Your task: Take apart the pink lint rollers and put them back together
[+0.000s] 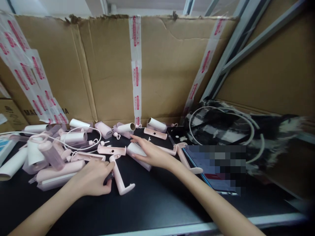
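My left hand (95, 177) is closed, fingertips pinched on a small dark object (109, 177) that is mostly hidden. Right beside it lies a pale pink bracket (119, 175) with bent ends. My right hand (151, 153) curves over a white tube in a pale lilac case (139, 153), thumb along the near side and fingers over the far side. Behind the hands lies a pink bar with a dark hole (112, 150). A similar pink bar (155, 133) rests farther back, near a white cardboard tube (157, 124).
White tubes and lilac cases (56, 157) are heaped at the left, with a white cable (100, 134) looped over them. A phone or tablet (209, 170) lies at the right, partly blurred out. Behind stands a taped cardboard sheet (110, 65). A looped cable (253, 127) tops black-and-white bundled material.
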{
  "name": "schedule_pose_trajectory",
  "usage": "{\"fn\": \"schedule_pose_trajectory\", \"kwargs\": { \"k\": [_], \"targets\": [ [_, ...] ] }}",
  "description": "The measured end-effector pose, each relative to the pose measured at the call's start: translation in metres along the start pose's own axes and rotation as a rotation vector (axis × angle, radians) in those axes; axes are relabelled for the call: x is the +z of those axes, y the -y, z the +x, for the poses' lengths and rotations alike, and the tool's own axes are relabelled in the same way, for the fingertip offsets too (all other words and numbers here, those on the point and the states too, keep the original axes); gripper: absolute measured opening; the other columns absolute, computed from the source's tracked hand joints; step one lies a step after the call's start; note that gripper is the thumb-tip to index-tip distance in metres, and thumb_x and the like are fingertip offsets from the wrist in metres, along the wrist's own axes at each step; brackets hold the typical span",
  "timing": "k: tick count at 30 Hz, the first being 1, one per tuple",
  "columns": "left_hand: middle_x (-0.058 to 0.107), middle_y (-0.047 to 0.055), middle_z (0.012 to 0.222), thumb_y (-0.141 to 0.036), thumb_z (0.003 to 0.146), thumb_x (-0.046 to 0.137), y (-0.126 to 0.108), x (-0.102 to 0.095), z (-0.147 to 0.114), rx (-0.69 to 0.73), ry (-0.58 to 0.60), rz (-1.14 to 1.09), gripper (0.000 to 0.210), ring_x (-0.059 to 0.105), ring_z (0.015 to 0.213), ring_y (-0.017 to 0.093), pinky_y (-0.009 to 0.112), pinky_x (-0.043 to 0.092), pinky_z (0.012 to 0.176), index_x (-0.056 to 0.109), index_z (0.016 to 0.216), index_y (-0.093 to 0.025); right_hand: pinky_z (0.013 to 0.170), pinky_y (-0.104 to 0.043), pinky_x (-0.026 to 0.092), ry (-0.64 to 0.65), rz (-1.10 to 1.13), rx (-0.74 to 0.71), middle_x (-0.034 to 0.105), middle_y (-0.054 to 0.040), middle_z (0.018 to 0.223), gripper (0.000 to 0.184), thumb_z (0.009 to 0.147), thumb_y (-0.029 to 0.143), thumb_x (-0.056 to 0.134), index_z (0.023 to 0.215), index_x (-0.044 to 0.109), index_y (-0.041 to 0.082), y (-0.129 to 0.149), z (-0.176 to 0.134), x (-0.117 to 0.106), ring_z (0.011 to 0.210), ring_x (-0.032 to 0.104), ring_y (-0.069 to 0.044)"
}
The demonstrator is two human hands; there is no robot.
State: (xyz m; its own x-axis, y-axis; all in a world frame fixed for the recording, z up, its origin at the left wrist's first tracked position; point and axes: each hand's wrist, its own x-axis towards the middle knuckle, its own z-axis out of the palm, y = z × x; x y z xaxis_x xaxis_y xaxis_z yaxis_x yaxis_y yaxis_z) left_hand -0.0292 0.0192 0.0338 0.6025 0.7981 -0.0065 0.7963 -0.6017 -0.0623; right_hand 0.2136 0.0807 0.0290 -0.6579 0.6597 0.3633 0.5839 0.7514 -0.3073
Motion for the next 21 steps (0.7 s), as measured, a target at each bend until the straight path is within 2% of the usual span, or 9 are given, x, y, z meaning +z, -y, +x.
{"fn": "schedule_pose_trajectory", "kwargs": {
  "k": [3,5,8,11,14,18,21],
  "targets": [
    [0.061,0.007,0.084,-0.022,0.07,0.045,0.003,-0.002,0.001,-0.012,-0.021,0.055,0.016,0.058,0.075,0.025,0.033,0.04,0.061,0.052,0.083,-0.019,0.1,-0.04,0.036,-0.071,0.012,-0.023,0.044,-0.0141,0.131,0.06,0.085,0.033,0.052,0.136,0.026,0.016,-0.006,0.001,-0.002,0.12,0.044,-0.024],
    [0.061,0.008,0.089,-0.023,0.07,0.045,0.005,-0.002,0.001,-0.012,-0.033,0.071,0.017,0.058,0.078,0.026,0.035,0.041,0.062,0.053,0.084,-0.018,0.101,-0.041,0.034,-0.094,0.025,-0.024,0.041,-0.0141,0.134,0.061,0.085,0.034,0.053,0.137,0.025,0.017,-0.01,0.001,-0.005,0.122,0.041,-0.025],
    [0.061,0.007,0.088,-0.023,0.07,0.044,0.008,-0.003,-0.001,-0.004,-0.043,0.075,0.016,0.058,0.078,0.026,0.036,0.041,0.063,0.052,0.083,-0.018,0.104,-0.043,0.03,-0.033,0.063,-0.023,0.035,-0.0132,0.14,0.066,0.087,0.033,0.05,0.141,0.016,0.019,-0.016,0.0,-0.007,0.128,0.035,-0.025],
    [0.061,0.004,0.082,-0.022,0.069,0.045,0.009,-0.006,-0.005,0.037,-0.027,0.03,0.013,0.058,0.073,0.023,0.034,0.041,0.061,0.052,0.081,-0.019,0.102,-0.043,0.033,0.045,0.13,-0.019,0.043,-0.0123,0.136,0.064,0.089,0.031,0.047,0.143,0.014,0.021,-0.021,-0.001,-0.007,0.124,0.041,-0.023],
    [0.061,0.002,0.078,-0.029,0.068,0.05,0.007,-0.007,-0.005,0.104,-0.027,-0.018,0.013,0.057,0.07,0.021,0.032,0.04,0.06,0.052,0.078,-0.021,0.098,-0.041,0.037,0.055,0.177,-0.039,0.046,-0.0122,0.133,0.064,0.087,0.03,0.05,0.142,0.017,0.021,-0.023,-0.002,-0.009,0.119,0.046,-0.023],
    [0.06,0.007,0.083,-0.04,0.066,0.056,0.0,0.001,0.0,0.155,-0.14,0.003,0.031,0.057,0.079,0.026,0.038,0.043,0.069,0.054,0.088,-0.017,0.098,-0.041,0.037,0.058,0.162,-0.056,0.047,-0.011,0.131,0.065,0.084,0.026,0.054,0.141,0.021,0.022,-0.025,-0.001,-0.012,0.117,0.047,-0.022],
    [0.057,0.014,0.102,-0.048,0.065,0.06,-0.007,0.013,0.002,0.18,-0.26,-0.077,0.054,0.053,0.094,0.031,0.042,0.043,0.078,0.05,0.104,-0.012,0.099,-0.04,0.035,0.088,0.165,-0.073,0.048,-0.0105,0.131,0.065,0.084,0.023,0.053,0.141,0.021,0.021,-0.025,-0.001,-0.014,0.119,0.046,-0.021]
  ]
}}
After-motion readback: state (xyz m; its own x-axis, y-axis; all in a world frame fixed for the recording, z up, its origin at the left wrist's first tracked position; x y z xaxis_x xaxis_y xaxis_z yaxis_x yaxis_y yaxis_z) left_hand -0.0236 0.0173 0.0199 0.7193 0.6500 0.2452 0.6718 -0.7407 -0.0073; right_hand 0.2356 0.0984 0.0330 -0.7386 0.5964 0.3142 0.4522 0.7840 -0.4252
